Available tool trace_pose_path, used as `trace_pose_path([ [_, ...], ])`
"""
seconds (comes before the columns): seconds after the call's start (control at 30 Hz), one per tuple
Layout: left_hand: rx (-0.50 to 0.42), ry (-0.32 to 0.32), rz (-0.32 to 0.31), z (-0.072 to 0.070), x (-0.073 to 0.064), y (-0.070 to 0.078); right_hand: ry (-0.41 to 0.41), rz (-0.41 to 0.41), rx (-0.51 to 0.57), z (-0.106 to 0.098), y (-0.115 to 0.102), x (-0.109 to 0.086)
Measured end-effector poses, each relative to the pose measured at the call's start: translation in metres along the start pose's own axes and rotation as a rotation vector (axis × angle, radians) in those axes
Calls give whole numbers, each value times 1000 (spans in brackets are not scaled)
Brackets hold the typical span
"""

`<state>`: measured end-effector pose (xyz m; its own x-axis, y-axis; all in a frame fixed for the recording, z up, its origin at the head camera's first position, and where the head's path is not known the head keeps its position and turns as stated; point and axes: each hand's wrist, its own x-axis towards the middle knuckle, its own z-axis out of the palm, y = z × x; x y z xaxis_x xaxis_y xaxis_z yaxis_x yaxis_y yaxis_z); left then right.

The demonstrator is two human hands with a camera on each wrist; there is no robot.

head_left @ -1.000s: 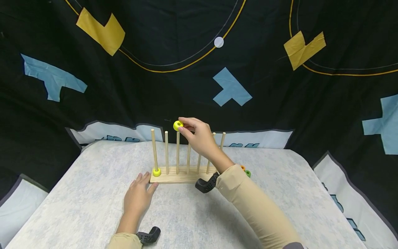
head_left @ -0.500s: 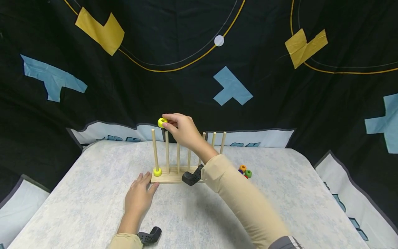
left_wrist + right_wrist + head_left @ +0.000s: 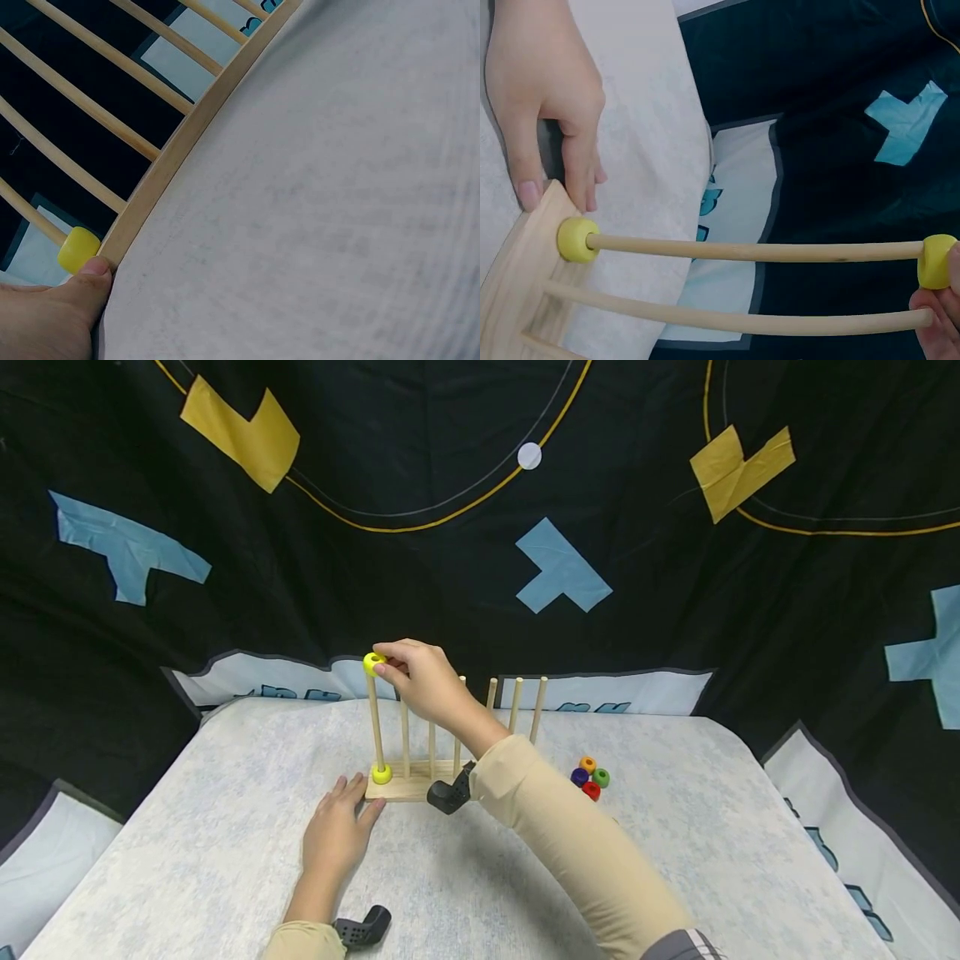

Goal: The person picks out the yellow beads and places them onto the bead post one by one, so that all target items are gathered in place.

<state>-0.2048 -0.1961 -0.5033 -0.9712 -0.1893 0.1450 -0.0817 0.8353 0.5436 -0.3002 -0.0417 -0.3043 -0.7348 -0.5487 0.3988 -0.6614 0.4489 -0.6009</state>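
A wooden peg rack (image 3: 408,787) stands on the table with a row of upright pegs. One yellow bead (image 3: 577,239) sits at the foot of its leftmost peg (image 3: 757,251). Thumb and fingers of my right hand (image 3: 429,683) pinch a second yellow bead (image 3: 372,663) at the top of that same peg; how far the tip is inside the hole cannot be told. My left hand (image 3: 335,835) holds the rack's left end, thumb at the front edge and fingers at the end, as the right wrist view shows. The right hand hides parts of the middle pegs.
Right of the rack lie an orange bead (image 3: 588,765), a purple bead (image 3: 579,777), a green bead (image 3: 601,778) and a red bead (image 3: 592,791), close together. A dark cloth (image 3: 420,585) hangs behind the pale table (image 3: 225,827).
My right hand has carried the yellow bead leftward, from above the middle pegs to the leftmost peg's top, lowering slightly at the end. The loose beads came into view. The left hand stays put.
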Motion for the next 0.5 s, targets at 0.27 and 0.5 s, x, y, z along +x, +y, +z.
trace_pose_path([
  [0.27,5,-7,-8,0,-1,0,-14,-35,-25,1,-2,1],
  [0.5,6,-2,-2,0,0,0,-39,-83,-83,1,-1,0],
])
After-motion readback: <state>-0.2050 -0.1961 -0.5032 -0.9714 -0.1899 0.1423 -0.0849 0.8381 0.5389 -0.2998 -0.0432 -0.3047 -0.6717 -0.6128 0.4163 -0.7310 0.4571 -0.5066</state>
